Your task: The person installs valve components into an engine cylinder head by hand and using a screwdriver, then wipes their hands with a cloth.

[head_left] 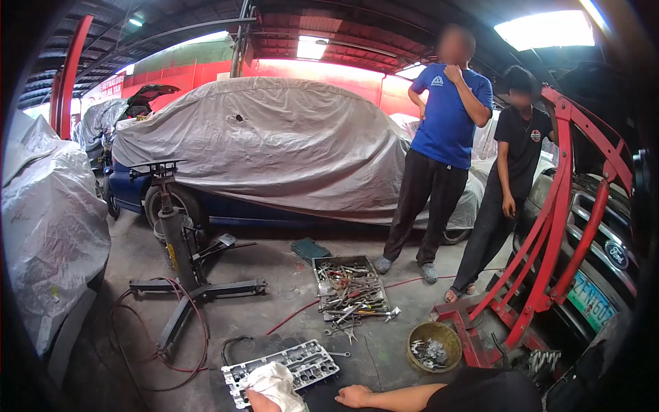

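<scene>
A metal cylinder head [312,360] with rows of round openings lies on a dark surface at the bottom centre. My left hand [261,400] is over its lower left part, closed on a whitish cloth [272,383] that covers some of the metal. To the right of the metal part, my right hand [353,396] rests on the dark surface, holding nothing, its fingers loosely spread. A wrench [340,354] lies by the right end of the cylinder head.
A tray of tools [350,288] lies ahead, and a bowl of small metal parts [434,347] is at right. A red hoist [542,275] stands beyond it. Two people stand ahead near a covered car [274,144]. A black stand [180,254] and hoses are at left.
</scene>
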